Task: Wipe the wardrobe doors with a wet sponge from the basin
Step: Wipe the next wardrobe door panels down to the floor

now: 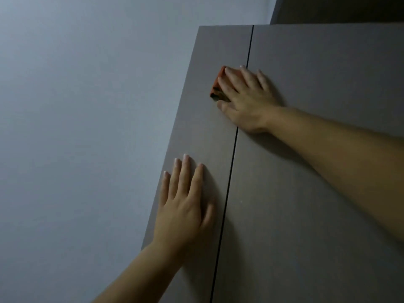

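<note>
Two grey-brown wardrobe doors fill the right side of the view, a narrow left door [203, 127] and a wide right door [328, 62], split by a thin dark gap. My right hand [247, 97] presses an orange sponge [217, 86] with a dark underside flat against the left door near its top, fingers spread over it across the gap. Lower down, my left hand [183, 206] lies flat on the left door with straight fingers, holding nothing. Most of the sponge is hidden under my right hand.
A plain pale wall [87, 127] runs along the left of the wardrobe. Above the doors' top edge at the upper right sits a darker surface [338, 9]. The basin is out of view.
</note>
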Action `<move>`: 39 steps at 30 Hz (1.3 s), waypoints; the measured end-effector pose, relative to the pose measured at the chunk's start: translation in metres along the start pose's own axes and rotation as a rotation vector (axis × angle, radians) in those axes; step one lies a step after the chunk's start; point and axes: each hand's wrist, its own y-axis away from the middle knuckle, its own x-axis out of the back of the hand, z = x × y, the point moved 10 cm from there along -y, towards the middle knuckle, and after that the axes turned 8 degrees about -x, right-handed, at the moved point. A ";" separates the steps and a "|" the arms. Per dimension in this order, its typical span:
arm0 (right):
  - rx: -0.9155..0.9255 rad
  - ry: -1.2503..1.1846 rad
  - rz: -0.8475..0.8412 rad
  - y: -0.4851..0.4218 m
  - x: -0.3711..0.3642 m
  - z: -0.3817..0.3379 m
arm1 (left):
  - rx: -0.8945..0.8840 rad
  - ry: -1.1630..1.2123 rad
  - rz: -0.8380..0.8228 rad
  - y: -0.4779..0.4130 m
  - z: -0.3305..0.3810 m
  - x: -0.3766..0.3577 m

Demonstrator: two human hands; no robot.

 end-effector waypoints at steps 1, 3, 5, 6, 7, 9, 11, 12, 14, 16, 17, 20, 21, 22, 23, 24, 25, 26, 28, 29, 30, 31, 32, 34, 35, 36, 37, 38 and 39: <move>0.068 0.006 -0.011 0.010 -0.005 -0.020 | 0.003 0.010 0.015 0.007 -0.001 -0.002; 0.278 0.039 -0.030 0.045 -0.019 -0.056 | 0.012 0.036 0.042 0.020 -0.005 -0.008; 0.395 0.054 -0.038 0.060 -0.023 -0.066 | 0.023 0.074 0.041 0.030 -0.007 -0.014; 0.383 0.049 -0.045 0.050 -0.020 -0.061 | 0.025 0.096 0.045 0.035 -0.007 -0.014; 0.321 0.044 -0.055 0.034 -0.015 -0.053 | 0.027 0.117 0.046 0.037 -0.007 -0.012; 0.143 0.033 -0.031 0.000 -0.004 -0.033 | 0.040 0.123 0.009 0.041 -0.007 -0.011; 0.081 0.039 -0.006 -0.006 -0.002 -0.037 | 0.043 0.104 -0.015 0.042 -0.007 -0.010; 0.131 0.041 -0.007 0.004 -0.007 -0.050 | 0.042 0.110 0.005 0.043 -0.008 -0.009; 0.322 0.037 -0.055 0.046 -0.024 -0.081 | 0.038 0.125 0.039 0.046 -0.010 -0.011; 0.504 0.076 -0.087 0.088 -0.037 -0.098 | 0.030 0.116 0.057 0.049 -0.011 -0.015; 0.544 0.106 -0.084 0.095 -0.040 -0.097 | 0.028 0.112 0.063 0.049 -0.011 -0.016; 0.356 0.096 -0.045 0.057 -0.028 -0.066 | 0.033 0.106 0.067 0.049 -0.011 -0.016; 0.238 0.060 -0.031 0.042 -0.021 -0.054 | 0.033 0.105 0.064 0.049 -0.010 -0.015; 0.144 0.027 -0.028 0.033 -0.016 -0.048 | 0.033 0.104 0.063 0.049 -0.010 -0.015; 0.096 0.009 -0.027 0.035 -0.014 -0.050 | 0.031 0.106 0.063 0.049 -0.009 -0.015; 0.102 0.001 -0.025 0.045 -0.017 -0.059 | 0.030 0.110 0.062 0.049 -0.009 -0.015; 0.163 -0.006 -0.025 0.062 -0.023 -0.073 | 0.028 0.113 0.059 0.049 -0.010 -0.016; 0.255 0.015 -0.032 0.085 -0.032 -0.086 | 0.027 0.114 0.057 0.050 -0.011 -0.016; 0.385 0.051 -0.056 0.118 -0.044 -0.088 | 0.028 0.102 0.052 0.050 -0.012 -0.017; 0.376 0.059 -0.054 0.117 -0.044 -0.075 | 0.030 0.095 0.053 0.050 -0.012 -0.017; 0.311 0.064 -0.046 0.108 -0.041 -0.057 | 0.032 0.092 0.053 0.050 -0.012 -0.017; 0.206 0.057 -0.028 0.095 -0.037 -0.034 | 0.035 0.094 0.049 0.049 -0.011 -0.016; 0.098 0.034 -0.004 0.085 -0.032 -0.014 | 0.039 0.102 0.048 0.049 -0.010 -0.016; -0.011 0.012 0.031 0.088 -0.027 -0.001 | 0.043 0.112 0.060 0.049 -0.008 -0.015; 0.026 0.023 0.049 0.102 -0.030 -0.010 | 0.041 0.110 0.064 0.049 -0.008 -0.015; 0.117 0.032 0.041 0.123 -0.037 -0.026 | 0.035 0.106 0.063 0.049 -0.008 -0.016; 0.247 0.050 0.035 0.148 -0.048 -0.044 | 0.024 0.101 0.062 0.049 -0.008 -0.017; 0.366 0.070 0.004 0.172 -0.057 -0.056 | 0.011 0.095 0.061 0.049 -0.007 -0.018; 0.439 0.104 -0.031 0.184 -0.065 -0.056 | 0.003 0.088 0.062 0.049 -0.007 -0.019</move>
